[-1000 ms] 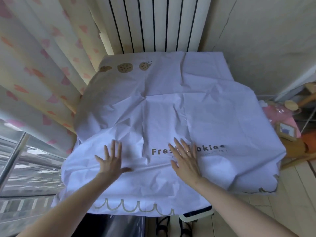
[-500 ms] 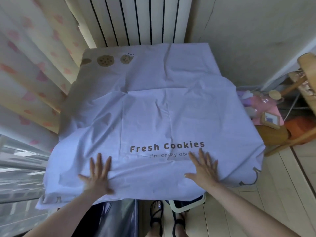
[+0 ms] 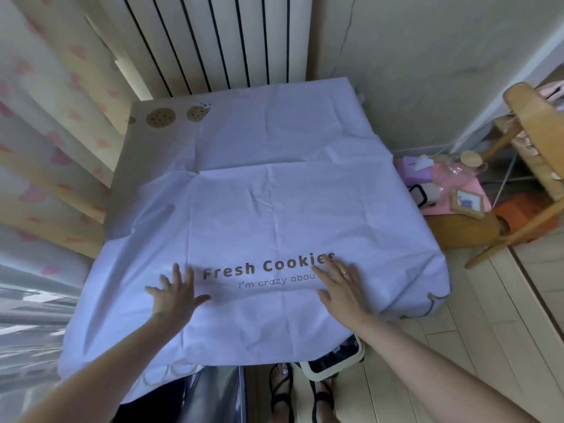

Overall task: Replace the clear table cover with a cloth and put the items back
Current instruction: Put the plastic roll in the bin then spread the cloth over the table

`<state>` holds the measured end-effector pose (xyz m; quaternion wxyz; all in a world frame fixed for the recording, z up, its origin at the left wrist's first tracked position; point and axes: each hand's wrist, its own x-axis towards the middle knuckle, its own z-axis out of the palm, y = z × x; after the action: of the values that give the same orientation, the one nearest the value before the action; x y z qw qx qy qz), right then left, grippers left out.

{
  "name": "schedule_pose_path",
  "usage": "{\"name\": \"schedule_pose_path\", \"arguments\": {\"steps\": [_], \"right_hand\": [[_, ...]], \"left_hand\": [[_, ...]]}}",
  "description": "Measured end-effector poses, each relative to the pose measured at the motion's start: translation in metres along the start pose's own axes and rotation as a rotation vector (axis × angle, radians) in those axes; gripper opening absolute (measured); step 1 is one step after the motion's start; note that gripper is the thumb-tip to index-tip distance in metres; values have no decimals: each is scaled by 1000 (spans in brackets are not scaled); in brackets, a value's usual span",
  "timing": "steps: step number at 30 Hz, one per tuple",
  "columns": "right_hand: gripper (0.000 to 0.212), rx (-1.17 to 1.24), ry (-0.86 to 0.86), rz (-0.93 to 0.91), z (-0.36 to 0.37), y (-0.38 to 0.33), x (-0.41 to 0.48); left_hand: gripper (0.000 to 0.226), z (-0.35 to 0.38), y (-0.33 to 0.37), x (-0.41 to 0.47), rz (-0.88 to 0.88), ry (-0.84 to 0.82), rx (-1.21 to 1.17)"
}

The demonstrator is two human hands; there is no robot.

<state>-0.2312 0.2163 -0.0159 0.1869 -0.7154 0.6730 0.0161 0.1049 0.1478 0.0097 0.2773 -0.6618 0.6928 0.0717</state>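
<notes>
A pale lilac cloth (image 3: 262,209) printed "Fresh Cookies" and with cookie pictures at its far left corner lies spread over the whole table, its edges hanging down at the front and right. My left hand (image 3: 175,293) lies flat on the cloth left of the lettering, fingers spread. To the right of the lettering my right hand (image 3: 338,285) presses flat on the cloth and covers the end of the words. The table top under the cloth is hidden.
A low stand at the right holds a pink mat (image 3: 470,190), a purple tissue box (image 3: 416,169), a small framed picture (image 3: 467,203) and a black-rimmed item (image 3: 416,195). A wooden chair (image 3: 531,148) stands further right. A radiator (image 3: 219,41) stands behind, a curtain (image 3: 55,132) hangs left, and a white-rimmed bin (image 3: 332,361) sits under the front edge.
Both hands slid apart and toward the front edge, then came back up beside the lettering. The cloth's big folds have flattened out.
</notes>
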Motion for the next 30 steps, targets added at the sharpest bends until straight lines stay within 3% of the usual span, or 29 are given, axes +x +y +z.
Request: {"name": "schedule_pose_path", "arguments": {"steps": [3, 6, 7, 9, 11, 13, 16, 18, 20, 22, 25, 28, 30], "right_hand": [[54, 14, -26, 94, -2, 13, -8], [55, 121, -219, 118, -1, 33, -15], [53, 186, -174, 99, -3, 38, -19], [44, 297, 96, 118, -7, 47, -31], [41, 317, 412, 223, -11, 60, -46], [47, 310, 635, 428, -15, 76, -62], [54, 471, 786, 857, -22, 103, -84], [63, 667, 707, 1100, -27, 125, -94], [76, 791, 505, 1171, -24, 150, -99], [83, 816, 306, 1078, -22, 164, -102], [71, 865, 180, 903, -25, 176, -96], [71, 928, 160, 919, -24, 188, -90], [47, 1059, 147, 981, -19, 200, -89]], "left_hand": [[90, -6, 63, -2, 230, 60, -94], [95, 0, 109, 1, 470, -36, -102], [95, -2, 124, -1, 538, -30, -106], [96, -21, 157, -10, 692, 48, -120], [89, -31, 187, -15, 766, 16, -110], [78, -40, 212, -22, 798, -14, -142], [75, -45, 238, -27, 787, -93, -147], [78, -45, 250, -30, 736, -139, -72], [83, -46, 258, -34, 700, -154, -31], [89, -44, 267, -37, 666, -155, -11], [99, -40, 277, -38, 605, -133, 28], [104, -40, 286, -38, 528, -149, -21], [102, -40, 292, -36, 469, -174, -148]]}}
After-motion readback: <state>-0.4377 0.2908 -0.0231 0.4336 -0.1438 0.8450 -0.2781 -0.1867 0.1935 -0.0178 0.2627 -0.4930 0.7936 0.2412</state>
